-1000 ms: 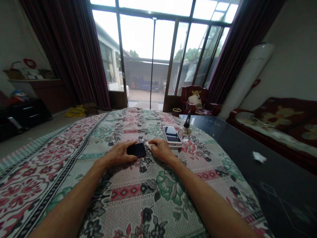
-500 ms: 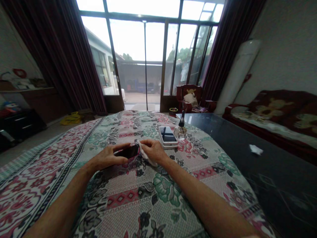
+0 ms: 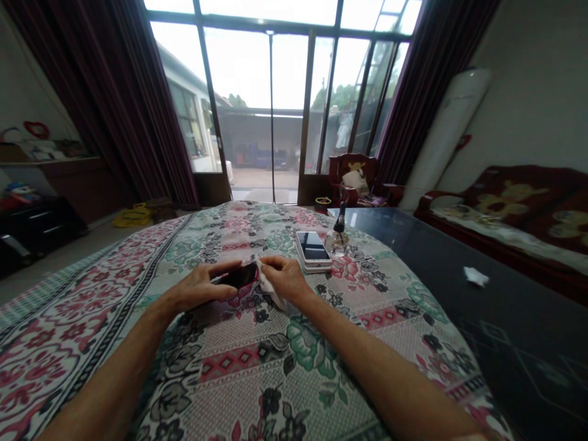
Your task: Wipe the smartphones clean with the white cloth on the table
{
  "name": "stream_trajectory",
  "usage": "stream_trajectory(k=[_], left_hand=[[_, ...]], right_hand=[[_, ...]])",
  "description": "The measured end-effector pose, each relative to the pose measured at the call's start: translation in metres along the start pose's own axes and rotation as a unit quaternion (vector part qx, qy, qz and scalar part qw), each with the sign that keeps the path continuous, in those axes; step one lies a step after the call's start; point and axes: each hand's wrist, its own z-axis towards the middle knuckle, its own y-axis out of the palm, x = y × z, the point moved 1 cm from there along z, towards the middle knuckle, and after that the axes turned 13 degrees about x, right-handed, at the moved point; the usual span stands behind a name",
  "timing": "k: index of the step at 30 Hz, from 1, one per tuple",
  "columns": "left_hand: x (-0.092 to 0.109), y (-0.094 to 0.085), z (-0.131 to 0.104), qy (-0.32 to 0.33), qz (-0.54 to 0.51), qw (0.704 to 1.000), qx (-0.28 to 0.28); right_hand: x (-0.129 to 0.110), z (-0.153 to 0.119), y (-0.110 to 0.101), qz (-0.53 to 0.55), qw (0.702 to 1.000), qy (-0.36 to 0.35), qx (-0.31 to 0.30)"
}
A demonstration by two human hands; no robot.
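Observation:
My left hand (image 3: 206, 285) grips a dark phone (image 3: 242, 276) with a reddish edge by its near-left end, thumb along one side and fingers along the other. A crumpled white tissue (image 3: 271, 291) is pinched in my right hand (image 3: 285, 278), pressed to the right end of the phone. Just beyond my right hand, a white-framed smartphone (image 3: 313, 246) lies face up on a white box (image 3: 316, 267). Beside it stands a small clear glass bottle (image 3: 337, 242) with a black top.
A flowered cloth (image 3: 229, 380) covers the round table. To the right, a dark glossy tabletop (image 3: 441, 288) carries a crumpled white paper (image 3: 476, 276). A red wooden chair (image 3: 351, 168) and a sofa (image 3: 514, 196) stand beyond, with glass doors (image 3: 257, 147) ahead.
The view has shifted slightly. My left hand still holds the dark phone, and my right hand keeps the tissue against its end with only a small movement.

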Motion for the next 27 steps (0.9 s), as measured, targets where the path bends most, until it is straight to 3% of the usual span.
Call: stream_trajectory(k=[3,11,17,22,27], left_hand=[[0.006,0.004,0.0,0.007,-0.011,1.0,-0.01],[0.0,0.0,0.002,-0.001,-0.048,0.997,0.057],[-0.004,-0.003,0.003,-0.041,-0.103,0.993,0.035],[-0.002,-0.004,0.002,-0.031,-0.084,0.996,0.017],[-0.001,-0.005,0.002,-0.026,-0.074,0.997,0.017]], right_hand=[[0.001,0.003,-0.003,0.009,1.0,0.002,0.016],[-0.019,-0.008,0.006,0.064,0.998,0.002,-0.005],[-0.018,-0.005,0.007,0.084,0.996,0.019,-0.013],[-0.008,-0.004,0.009,0.051,0.998,0.005,0.025],[-0.014,-0.009,0.012,0.044,0.999,-0.001,0.03]])
